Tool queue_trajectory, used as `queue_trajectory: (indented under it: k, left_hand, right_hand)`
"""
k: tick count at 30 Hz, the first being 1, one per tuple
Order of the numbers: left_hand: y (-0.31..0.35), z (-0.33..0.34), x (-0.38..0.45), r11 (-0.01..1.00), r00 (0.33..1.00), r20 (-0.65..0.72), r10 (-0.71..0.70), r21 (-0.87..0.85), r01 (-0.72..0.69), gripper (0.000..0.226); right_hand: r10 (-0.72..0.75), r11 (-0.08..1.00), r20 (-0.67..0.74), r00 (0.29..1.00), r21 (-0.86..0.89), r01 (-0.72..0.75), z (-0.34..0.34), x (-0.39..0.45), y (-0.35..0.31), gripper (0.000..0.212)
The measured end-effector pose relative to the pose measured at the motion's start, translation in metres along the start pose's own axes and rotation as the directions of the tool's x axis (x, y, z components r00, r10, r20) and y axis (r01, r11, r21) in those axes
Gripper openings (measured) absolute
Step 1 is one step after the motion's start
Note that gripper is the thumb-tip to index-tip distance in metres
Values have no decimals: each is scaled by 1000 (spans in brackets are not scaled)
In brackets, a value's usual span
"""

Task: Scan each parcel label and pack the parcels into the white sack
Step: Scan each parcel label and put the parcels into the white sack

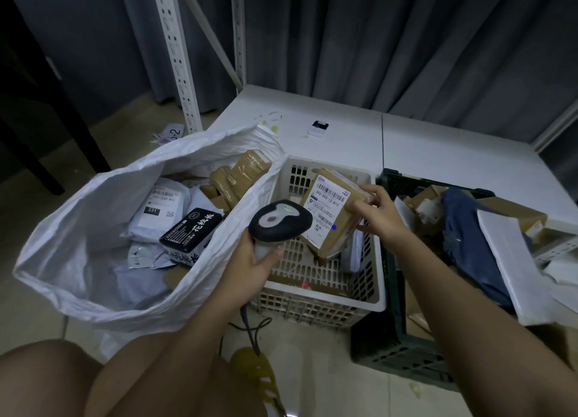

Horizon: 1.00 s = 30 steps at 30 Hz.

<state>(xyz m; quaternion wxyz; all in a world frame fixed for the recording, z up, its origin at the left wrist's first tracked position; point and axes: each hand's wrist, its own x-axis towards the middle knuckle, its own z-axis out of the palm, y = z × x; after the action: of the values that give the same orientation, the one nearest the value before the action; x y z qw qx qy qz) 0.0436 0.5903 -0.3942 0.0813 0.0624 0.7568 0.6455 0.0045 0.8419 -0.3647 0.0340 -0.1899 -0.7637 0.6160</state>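
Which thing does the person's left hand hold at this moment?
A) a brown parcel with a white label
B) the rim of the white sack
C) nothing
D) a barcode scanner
D: the left hand grips the handle of the barcode scanner, its head turned toward the label of the brown parcel that the right hand holds over the white basket.

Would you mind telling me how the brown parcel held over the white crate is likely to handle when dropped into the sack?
The brown parcel looks flat and boxy, so probably stiff. The right hand holds it alone by one edge, suggesting it is light. Its taped surface may be slippery.
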Motion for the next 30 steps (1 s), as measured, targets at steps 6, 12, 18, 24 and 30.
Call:
queue_trajectory:
  k: [6,12,18,24,30]
  left_hand:
    - [-2,-2,-3,995,997,78,-24,98,17,62]
    - [-7,-4,-5,993,994,103,-43,117,31,63]
    - [-7,-5,-7,992,995,94,-34,122,23,65]
    - [-6,-5,-7,993,996,88,-35,115,25,65]
    - [-9,-7,-5,998,998,56,-38,57,34,64]
  right_hand:
    - [-12,1000,13,1000,4,12,6,2,1,43]
    - [-25,1000,7,1000,13,25,7,3,1,46]
    - [-28,1000,18,999,8,28,8,5,0,50]
    - [-34,999,21,999,10,34,11,4,-2,50]
    - [-47,999,29,998,7,47,15,1,-9,52]
